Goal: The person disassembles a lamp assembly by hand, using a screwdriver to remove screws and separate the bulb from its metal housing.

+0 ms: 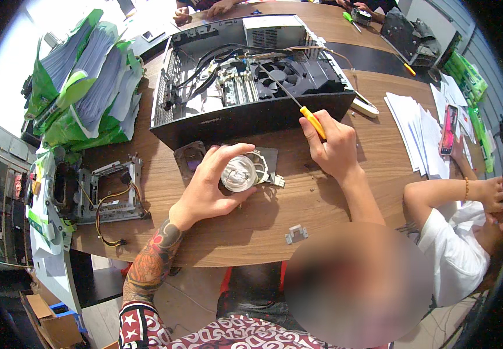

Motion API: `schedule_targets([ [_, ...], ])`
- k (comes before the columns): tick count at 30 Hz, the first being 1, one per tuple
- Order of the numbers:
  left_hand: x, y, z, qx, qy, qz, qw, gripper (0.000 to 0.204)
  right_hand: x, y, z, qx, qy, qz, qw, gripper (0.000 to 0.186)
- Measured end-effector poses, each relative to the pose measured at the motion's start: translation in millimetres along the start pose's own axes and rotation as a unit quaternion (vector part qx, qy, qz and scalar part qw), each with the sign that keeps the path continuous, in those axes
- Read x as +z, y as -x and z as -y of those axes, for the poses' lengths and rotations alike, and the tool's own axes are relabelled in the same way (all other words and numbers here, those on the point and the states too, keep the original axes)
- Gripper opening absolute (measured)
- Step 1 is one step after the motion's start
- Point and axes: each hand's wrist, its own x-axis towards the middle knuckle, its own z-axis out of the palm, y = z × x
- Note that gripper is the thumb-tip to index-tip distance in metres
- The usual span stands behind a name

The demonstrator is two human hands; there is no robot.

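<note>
My left hand (pixel 211 180) is closed round a round white and silver part (pixel 239 174), with thumb and fingers curved about its sides. A pale cable with a white connector (pixel 277 180) comes off that part on its right. Under it a flat grey piece (pixel 268 158) shows in part. My right hand (pixel 334 144) grips a screwdriver (pixel 312 121) by its yellow-orange handle, the long shaft pointing up and left over the open computer case (pixel 251 116). Inside the case are a black fan (pixel 279 78), dark cables and a circuit board. Whether the screwdriver's tip touches anything, I cannot tell.
A grey metal bracket frame (pixel 112 203) with wires lies at the left, below green-wrapped paper stacks (pixel 88 87). A small metal bracket (pixel 296 234) lies near the front edge. Papers (pixel 414 134) and a person with a phone (pixel 448 129) are at the right. Others' hands (pixel 221 7) show at the far side.
</note>
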Motion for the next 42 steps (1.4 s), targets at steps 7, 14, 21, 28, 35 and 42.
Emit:
schedule_targets([
  [7,6.6,4.0,2.7,-0.001,0.121,-0.134,0.984,0.071,-0.3,-1.8,0.8,-0.007,-0.005,-0.016,1.000,0.022],
  [14,0.3,-1.6,-3.5,0.005,-0.040,-0.005,0.999,0.073,-1.7,-0.7,0.5,-0.005,0.005,-0.008,1.000,0.022],
  [21,1.2,0.4,-1.6,0.008,0.034,-0.117,0.993,0.069,-2.9,-0.8,0.4,-0.024,-0.026,-0.027,0.999,0.022],
  [28,0.7,1.5,-2.5,0.016,-0.034,-0.052,0.998,0.070,-4.6,-1.2,1.3,-0.016,-0.007,-0.018,1.000,0.024],
  [35,-3.7,-1.3,-3.3,0.012,-0.054,-0.051,0.997,0.073,-3.8,-1.4,1.5,-0.021,-0.007,-0.017,1.000,0.023],
  [42,-4.9,2.1,2.5,0.023,-0.027,-0.066,0.997,0.075,-3.9,-2.7,2.7,-0.022,-0.010,-0.015,1.000,0.023],
])
